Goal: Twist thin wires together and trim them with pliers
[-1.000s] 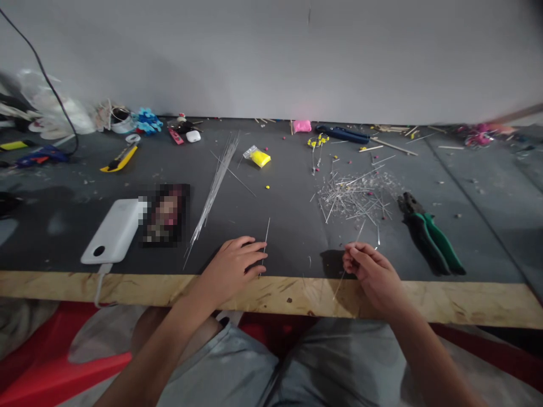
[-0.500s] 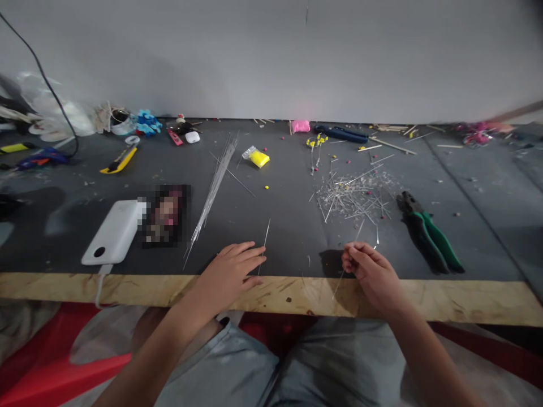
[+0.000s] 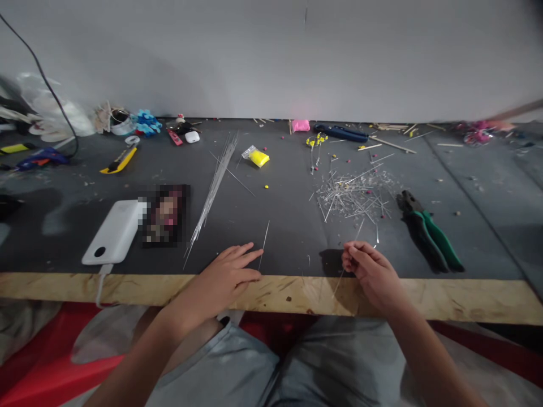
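1. The short wire (image 3: 264, 244) is the piece in hand in the head view. It is a single thin metal length lying loose on the dark worktop (image 3: 288, 226), close to the near edge and a little left of the middle. Its near end sits just beside the tips of the left hand (image 3: 227, 277).
2. The left hand lies flat, palm down, over the near edge. Its fingers (image 3: 248, 254) are spread and extended, closed on nothing, and they point toward the wire.
3. The right hand (image 3: 373, 274) rests at the near edge, right of the middle. Its fingers (image 3: 352, 257) are pinched together on a thin wire piece (image 3: 339, 282) that slants down over the wooden lip; how many pieces it holds I cannot tell.
4. To lift so thin a wire well, I judge it best to press one fingertip on its near end so the far end tips up, or to slide it to the near edge and pinch it there.
5. A pinch from straight above is likely to skid on the flat mat.
6. Beyond lie a long bundle of wires (image 3: 214, 189) toward the left, a heap of cut pins (image 3: 354, 195) toward the right, and green-handled pliers (image 3: 428, 232) right of that heap.
7. A white power bank (image 3: 114, 232) lies near the left of the near edge.
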Tool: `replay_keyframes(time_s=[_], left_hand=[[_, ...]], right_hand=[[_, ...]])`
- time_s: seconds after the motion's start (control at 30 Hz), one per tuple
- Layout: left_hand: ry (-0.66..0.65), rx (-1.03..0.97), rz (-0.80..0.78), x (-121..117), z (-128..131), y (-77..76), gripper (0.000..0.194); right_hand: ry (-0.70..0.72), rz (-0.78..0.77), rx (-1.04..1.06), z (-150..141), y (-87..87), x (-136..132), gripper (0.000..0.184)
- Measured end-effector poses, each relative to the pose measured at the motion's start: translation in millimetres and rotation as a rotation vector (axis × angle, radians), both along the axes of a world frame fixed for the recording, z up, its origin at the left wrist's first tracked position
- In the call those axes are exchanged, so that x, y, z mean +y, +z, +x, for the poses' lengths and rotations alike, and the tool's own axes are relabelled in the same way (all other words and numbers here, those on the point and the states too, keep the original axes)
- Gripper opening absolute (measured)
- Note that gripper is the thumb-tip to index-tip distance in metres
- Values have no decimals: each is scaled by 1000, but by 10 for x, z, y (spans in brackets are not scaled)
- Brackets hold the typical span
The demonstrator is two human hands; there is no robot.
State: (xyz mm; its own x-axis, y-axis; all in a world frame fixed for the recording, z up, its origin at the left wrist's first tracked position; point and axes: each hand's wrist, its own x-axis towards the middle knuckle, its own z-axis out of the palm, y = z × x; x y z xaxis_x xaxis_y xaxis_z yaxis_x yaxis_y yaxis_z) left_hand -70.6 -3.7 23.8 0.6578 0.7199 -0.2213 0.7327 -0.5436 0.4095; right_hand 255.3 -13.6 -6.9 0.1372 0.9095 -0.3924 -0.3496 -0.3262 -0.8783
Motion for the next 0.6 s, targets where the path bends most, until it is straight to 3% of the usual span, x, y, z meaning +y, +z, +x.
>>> replay_keyframes(time_s=[0.2, 0.6], left_hand=[[7, -11, 7, 6, 16, -10, 27], [-26, 16, 41, -82, 46, 13, 31]], right_hand=[[-4, -4, -7, -6, 8, 2, 21], [5, 2, 0, -4, -7, -7, 19]])
